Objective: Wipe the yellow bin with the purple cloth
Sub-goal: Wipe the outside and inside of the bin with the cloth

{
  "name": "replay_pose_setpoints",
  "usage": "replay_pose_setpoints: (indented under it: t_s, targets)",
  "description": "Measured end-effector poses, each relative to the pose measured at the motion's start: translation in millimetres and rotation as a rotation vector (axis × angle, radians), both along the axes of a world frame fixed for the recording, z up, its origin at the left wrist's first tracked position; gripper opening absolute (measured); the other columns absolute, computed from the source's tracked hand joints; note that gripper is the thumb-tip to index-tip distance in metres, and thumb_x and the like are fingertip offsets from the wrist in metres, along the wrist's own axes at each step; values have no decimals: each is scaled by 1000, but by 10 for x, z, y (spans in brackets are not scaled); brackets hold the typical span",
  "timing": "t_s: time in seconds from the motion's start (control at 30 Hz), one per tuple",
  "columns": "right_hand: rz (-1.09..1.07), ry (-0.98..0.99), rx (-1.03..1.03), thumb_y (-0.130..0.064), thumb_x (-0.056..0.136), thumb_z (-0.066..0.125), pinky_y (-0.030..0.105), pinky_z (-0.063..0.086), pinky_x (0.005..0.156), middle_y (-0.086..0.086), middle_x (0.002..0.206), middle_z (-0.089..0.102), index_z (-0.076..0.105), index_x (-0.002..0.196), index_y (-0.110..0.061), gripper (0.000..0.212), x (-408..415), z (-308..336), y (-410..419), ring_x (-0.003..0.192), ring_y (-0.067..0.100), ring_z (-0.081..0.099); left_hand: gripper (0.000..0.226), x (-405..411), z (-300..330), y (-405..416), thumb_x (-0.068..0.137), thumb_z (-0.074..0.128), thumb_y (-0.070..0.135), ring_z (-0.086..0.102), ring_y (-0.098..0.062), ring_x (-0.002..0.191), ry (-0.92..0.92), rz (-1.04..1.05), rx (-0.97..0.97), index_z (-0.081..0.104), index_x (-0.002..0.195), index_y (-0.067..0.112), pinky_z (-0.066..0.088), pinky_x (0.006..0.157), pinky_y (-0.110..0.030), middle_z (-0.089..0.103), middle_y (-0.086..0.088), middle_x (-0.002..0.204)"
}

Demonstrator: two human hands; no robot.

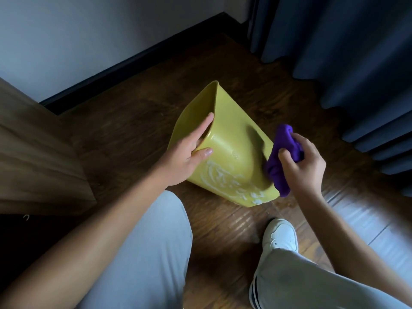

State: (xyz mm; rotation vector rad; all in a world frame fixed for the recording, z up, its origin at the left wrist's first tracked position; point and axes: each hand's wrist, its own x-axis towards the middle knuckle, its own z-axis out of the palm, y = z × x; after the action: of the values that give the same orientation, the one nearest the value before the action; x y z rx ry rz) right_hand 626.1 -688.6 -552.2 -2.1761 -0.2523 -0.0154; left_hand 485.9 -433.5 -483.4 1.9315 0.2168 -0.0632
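The yellow bin (pixel 225 150) lies tipped on its side on the wooden floor (pixel 245 70), just ahead of the person's knees. Its long axis runs from the open mouth, which faces up and toward the wall, down to the base beside the white shoe (pixel 280 234). The broad side wall with the white print faces upward.

The left hand (pixel 191 152) holds the bin at the mouth rim: the thumb lies on the outer wall, the fingers reach over the edge into the opening, a steadying grip.

The right hand (pixel 301 166) is bunched round the purple cloth (pixel 281 159), fingers curled and pinching the wad. The cloth sits at the bin's right edge, near the base end, touching or nearly touching the wall; I cannot tell which.

From that grip, the unwiped upper wall lies to the left and toward the mouth, so the next stroke probably sweeps along the bin's long axis. The right hand is the nearer one for it.
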Motion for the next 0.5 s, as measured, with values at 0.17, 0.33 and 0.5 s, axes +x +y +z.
replay_pose_setpoints:
  t_s: [0.17,0.33,0.5]
  targets:
    - [238,-14,36,-23,90,62,30,54,86,-8,113,71,67,131,-27,41,129,685,381,98,7,64,63,289,41,-115,105,52,15,57,-9,131,-90,115,59,24,161,23,46,109,-24,60,-3,142]
    - [395,-114,-81,-31,100,54,27,37,111,3,144,60,59,143,-19,45,-51,748,917,133,19,53,58,504,0,-216,104,49,5,56,-15,131,-137,248,30,30,159,11,46,103,-16,59,-15,143]
    - [292,-87,-236,-48,101,44,35,39,108,3,149,55,56,145,-22,52,-69,236,745,133,30,50,59,333,-143,-33,103,54,18,61,-3,87,-98,325,-43,33,158,22,45,85,-19,70,-1,107]
